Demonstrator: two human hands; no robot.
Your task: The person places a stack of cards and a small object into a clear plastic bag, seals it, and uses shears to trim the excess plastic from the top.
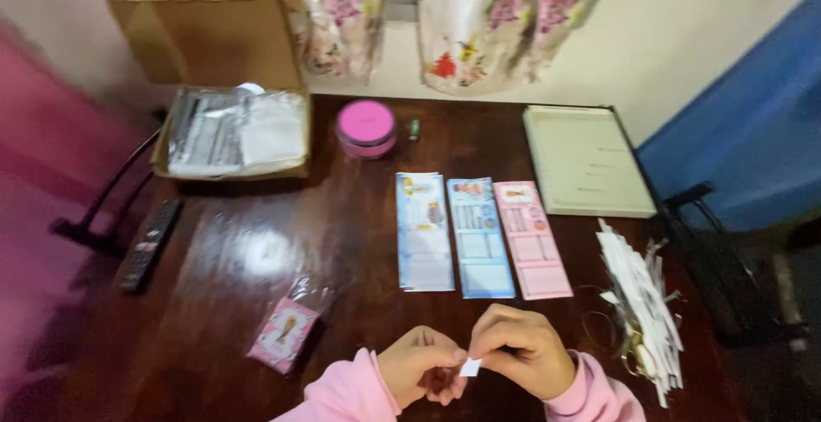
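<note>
- The right hand (523,352) is pinching a small white slip of paper (469,367) between thumb and fingertips, the other fingers curling in over it.
- The left hand (422,365) is meeting it from the other side, its fingers bent and touching the slip's lower edge; whether they are truly gripping it cannot be told.
- The slip is sitting right in the gap between the two sets of fingertips, held just above the dark wooden table (256,251).
- Both wrists are wearing pink sleeves (346,392).
- Just left of the left hand, a small pink packet in clear wrap (285,330) is lying flat.
- Just right of the right hand, a loose heap of white strips (643,302) is resting near the table edge.
- Beyond the fingers, three long cards are lying side by side: a pale blue card (423,231), a blue card (480,236) and a pink card (531,239).
- Farther out, a round pink tin (366,128), a cream-coloured flat box (585,160) and an open cardboard box (224,80) are standing well apart from the hands.
- A black remote control (149,244) is lying far to the left.
</note>
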